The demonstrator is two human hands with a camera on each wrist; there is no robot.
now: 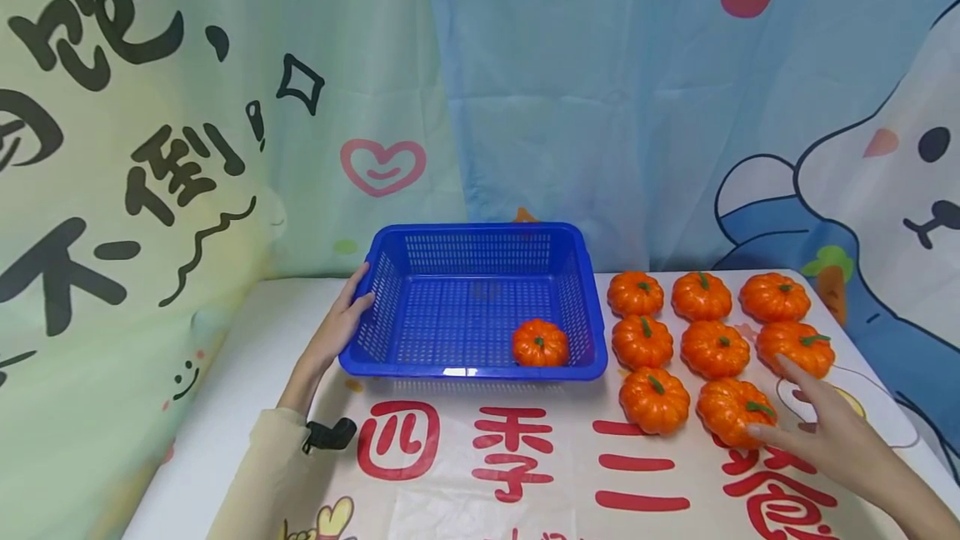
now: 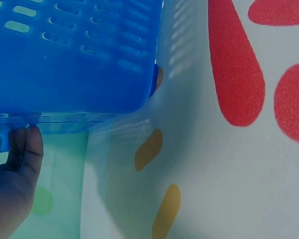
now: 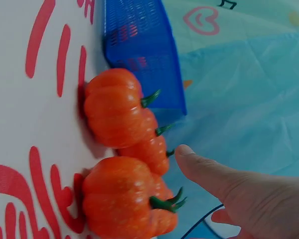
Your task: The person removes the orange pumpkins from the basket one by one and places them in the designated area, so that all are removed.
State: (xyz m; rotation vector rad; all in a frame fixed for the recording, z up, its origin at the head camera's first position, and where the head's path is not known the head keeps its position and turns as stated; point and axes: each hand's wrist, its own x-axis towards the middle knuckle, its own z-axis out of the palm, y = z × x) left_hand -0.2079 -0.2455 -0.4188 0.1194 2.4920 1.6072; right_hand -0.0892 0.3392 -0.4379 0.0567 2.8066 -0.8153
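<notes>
A blue plastic basket (image 1: 472,372) with slotted walls stands at the back middle of the table, and one small orange pumpkin (image 1: 540,343) lies inside it, in the front right corner. At the basket's left side, my left hand (image 1: 341,327) holds the rim; the left wrist view shows its fingertips (image 2: 34,137) at the rim's edge. My right hand (image 1: 832,432) reaches over the right side of the table, thumb and fingers spread. Its thumb is right at the front right pumpkin (image 1: 735,413), and its fingertips overlap the pumpkin behind (image 1: 795,348).
Several more pumpkins with green stems, such as a near one (image 1: 654,401) and a far corner one (image 1: 775,297), stand in rows right of the basket. A printed cloth (image 1: 555,457) with red characters covers the table. Behind hangs a cartoon curtain (image 1: 540,107).
</notes>
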